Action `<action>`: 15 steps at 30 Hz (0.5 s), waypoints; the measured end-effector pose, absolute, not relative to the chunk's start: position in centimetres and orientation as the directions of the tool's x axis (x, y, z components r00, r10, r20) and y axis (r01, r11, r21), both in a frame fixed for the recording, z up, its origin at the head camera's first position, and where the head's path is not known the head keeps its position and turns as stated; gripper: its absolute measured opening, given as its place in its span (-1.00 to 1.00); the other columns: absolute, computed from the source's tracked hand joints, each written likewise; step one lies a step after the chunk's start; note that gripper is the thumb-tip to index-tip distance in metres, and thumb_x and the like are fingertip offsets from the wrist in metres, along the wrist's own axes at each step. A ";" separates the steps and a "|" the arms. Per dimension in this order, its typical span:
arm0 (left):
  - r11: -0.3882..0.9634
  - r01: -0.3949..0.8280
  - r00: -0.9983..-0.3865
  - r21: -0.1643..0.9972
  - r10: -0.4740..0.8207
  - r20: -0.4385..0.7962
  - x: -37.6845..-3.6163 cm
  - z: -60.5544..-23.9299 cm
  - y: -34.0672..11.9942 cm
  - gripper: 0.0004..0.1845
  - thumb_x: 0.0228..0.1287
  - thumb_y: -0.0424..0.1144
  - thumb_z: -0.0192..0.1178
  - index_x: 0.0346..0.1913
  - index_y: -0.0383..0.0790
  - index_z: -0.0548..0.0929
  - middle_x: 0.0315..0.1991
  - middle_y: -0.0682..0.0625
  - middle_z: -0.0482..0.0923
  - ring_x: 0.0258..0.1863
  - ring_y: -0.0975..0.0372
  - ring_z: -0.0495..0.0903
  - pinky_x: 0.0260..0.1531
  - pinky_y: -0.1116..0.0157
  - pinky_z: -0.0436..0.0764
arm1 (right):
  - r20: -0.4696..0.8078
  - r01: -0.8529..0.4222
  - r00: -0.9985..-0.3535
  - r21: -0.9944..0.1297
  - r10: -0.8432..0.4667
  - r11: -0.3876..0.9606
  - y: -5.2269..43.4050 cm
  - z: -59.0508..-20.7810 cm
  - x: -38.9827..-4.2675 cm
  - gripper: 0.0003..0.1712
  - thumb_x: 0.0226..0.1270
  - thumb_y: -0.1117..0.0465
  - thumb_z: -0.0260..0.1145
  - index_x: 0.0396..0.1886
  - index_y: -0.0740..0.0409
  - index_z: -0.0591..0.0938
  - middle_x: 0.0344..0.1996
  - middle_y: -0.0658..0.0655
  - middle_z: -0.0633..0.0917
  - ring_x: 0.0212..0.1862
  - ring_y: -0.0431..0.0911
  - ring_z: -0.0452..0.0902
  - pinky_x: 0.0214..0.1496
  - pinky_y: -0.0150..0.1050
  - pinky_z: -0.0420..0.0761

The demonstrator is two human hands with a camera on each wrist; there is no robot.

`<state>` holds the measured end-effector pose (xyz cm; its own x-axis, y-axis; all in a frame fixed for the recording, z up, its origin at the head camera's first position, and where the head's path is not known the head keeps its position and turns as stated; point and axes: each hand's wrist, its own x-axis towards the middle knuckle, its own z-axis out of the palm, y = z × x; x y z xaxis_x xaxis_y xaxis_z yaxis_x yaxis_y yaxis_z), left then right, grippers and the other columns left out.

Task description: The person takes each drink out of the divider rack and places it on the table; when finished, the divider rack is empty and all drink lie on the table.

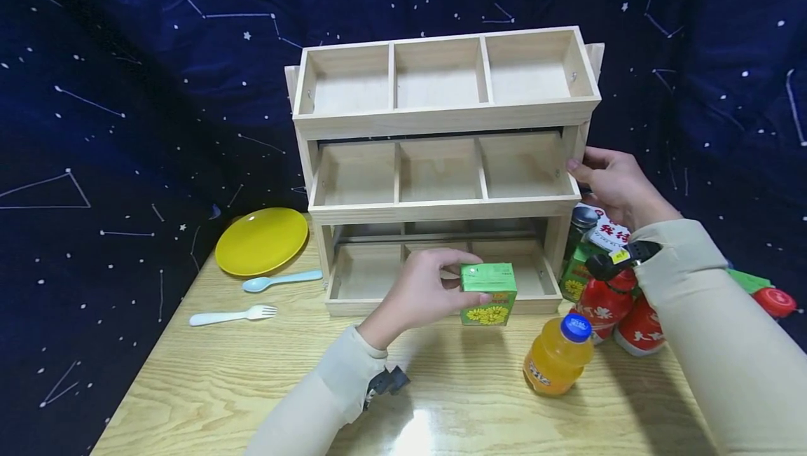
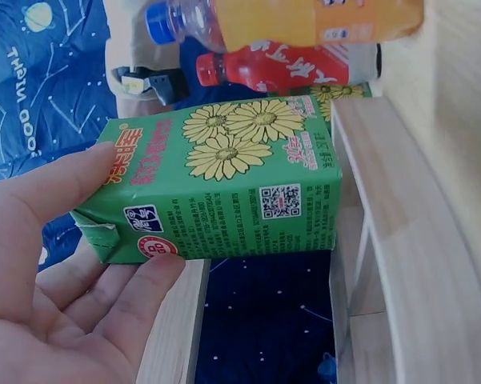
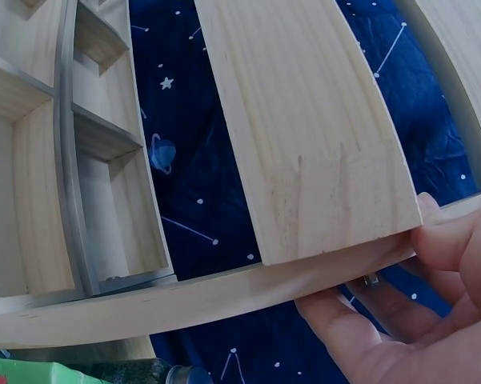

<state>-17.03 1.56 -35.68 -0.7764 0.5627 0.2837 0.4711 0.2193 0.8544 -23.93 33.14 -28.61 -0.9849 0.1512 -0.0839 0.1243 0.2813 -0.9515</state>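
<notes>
My left hand (image 1: 421, 286) grips a green drink carton (image 1: 487, 294) printed with yellow flowers, holding it in front of the lowest tier of a three-tier wooden rack (image 1: 441, 120). In the left wrist view the carton (image 2: 224, 184) sits between my thumb and fingers (image 2: 144, 280), close to the rack's wooden edge (image 2: 400, 256). My right hand (image 1: 614, 183) holds the right side post of the rack at the middle tier; in the right wrist view its fingers (image 3: 456, 240) press on the wooden rail (image 3: 224, 296).
An orange juice bottle (image 1: 557, 354) stands on the wooden table (image 1: 252, 379) in front of the rack. Red bottles (image 1: 605, 302) and other packages crowd the right side. A yellow plate (image 1: 261, 240), a blue spoon (image 1: 280, 279) and a white fork (image 1: 233, 314) lie at the left.
</notes>
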 end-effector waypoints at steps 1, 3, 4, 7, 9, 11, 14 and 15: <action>0.211 0.467 -0.776 0.859 0.564 0.283 -16.8 -35.9 1.2 -0.54 -0.06 -0.27 0.59 -0.02 -0.21 0.72 -0.18 0.13 0.67 -0.28 0.39 0.67 -0.25 0.41 0.68 | -0.085 0.125 -0.985 -0.951 0.150 0.282 33.2 -28.6 -23.9 -0.22 0.52 0.02 0.12 0.59 0.07 0.04 0.51 0.32 0.10 0.47 0.20 0.08 0.37 0.27 0.21; 0.202 0.461 -0.775 0.864 0.566 0.281 -16.2 -36.2 0.6 -0.53 -0.07 -0.28 0.59 -0.02 -0.22 0.72 -0.17 0.13 0.67 -0.27 0.37 0.67 -0.24 0.40 0.69 | -0.089 0.129 -0.985 -0.950 0.150 0.284 33.2 -28.6 -23.9 -0.21 0.52 0.01 0.12 0.59 0.06 0.04 0.51 0.31 0.10 0.47 0.20 0.08 0.37 0.27 0.21; 0.197 0.457 -0.775 0.867 0.567 0.279 -15.9 -36.4 0.4 -0.53 -0.07 -0.29 0.59 -0.02 -0.23 0.72 -0.16 0.12 0.67 -0.26 0.36 0.66 -0.23 0.39 0.69 | -0.091 0.131 -0.984 -0.949 0.150 0.287 33.3 -28.6 -23.9 -0.20 0.51 0.00 0.12 0.59 0.05 0.03 0.51 0.30 0.09 0.47 0.20 0.07 0.37 0.27 0.21; 0.202 0.444 -0.775 0.873 0.575 0.261 -15.0 -37.0 -0.3 -0.52 -0.08 -0.30 0.59 -0.01 -0.24 0.71 -0.15 0.11 0.67 -0.24 0.37 0.66 -0.22 0.41 0.68 | -0.093 0.132 -0.985 -0.949 0.146 0.285 33.4 -28.6 -23.9 -0.19 0.50 -0.01 0.13 0.59 0.05 0.04 0.52 0.30 0.09 0.47 0.19 0.08 0.38 0.27 0.20; 0.203 0.431 -0.777 0.879 0.579 0.247 -14.3 -37.4 -0.6 -0.53 -0.07 -0.30 0.59 -0.02 -0.22 0.72 -0.13 0.11 0.67 -0.23 0.36 0.65 -0.21 0.41 0.67 | -0.092 0.130 -0.985 -0.950 0.143 0.284 33.5 -28.6 -23.9 -0.18 0.49 -0.02 0.14 0.59 0.05 0.04 0.51 0.30 0.10 0.47 0.19 0.08 0.38 0.26 0.20; 0.202 0.425 -0.775 0.882 0.584 0.240 -13.7 -37.8 -0.9 -0.54 -0.06 -0.30 0.58 -0.02 -0.21 0.72 -0.12 0.11 0.67 -0.21 0.35 0.65 -0.20 0.41 0.67 | -0.087 0.124 -0.986 -0.953 0.139 0.278 33.4 -28.6 -24.0 -0.19 0.50 -0.01 0.14 0.59 0.07 0.04 0.50 0.31 0.12 0.46 0.19 0.09 0.38 0.25 0.21; 0.206 0.423 -0.773 0.882 0.590 0.232 -12.9 -38.7 -1.4 -0.56 -0.05 -0.27 0.58 -0.03 -0.19 0.72 -0.12 0.13 0.65 -0.20 0.34 0.64 -0.18 0.42 0.66 | -0.084 0.121 -0.987 -0.952 0.140 0.280 33.4 -28.7 -24.0 -0.20 0.50 0.00 0.14 0.59 0.08 0.05 0.49 0.32 0.13 0.46 0.19 0.10 0.38 0.26 0.21; 0.211 0.423 -0.773 0.881 0.592 0.230 -12.7 -39.0 -1.5 -0.56 -0.04 -0.26 0.58 -0.03 -0.19 0.72 -0.12 0.14 0.65 -0.20 0.35 0.64 -0.19 0.42 0.66 | -0.082 0.119 -0.987 -0.952 0.139 0.284 33.3 -28.7 -24.1 -0.20 0.51 0.00 0.14 0.59 0.08 0.05 0.49 0.32 0.13 0.46 0.19 0.10 0.37 0.26 0.21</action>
<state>-12.72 -1.55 -39.04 -0.7728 0.5915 0.2298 0.4232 0.2105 0.8813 -24.05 33.32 -28.73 -0.9869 0.1389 -0.0817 0.1186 0.2837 -0.9515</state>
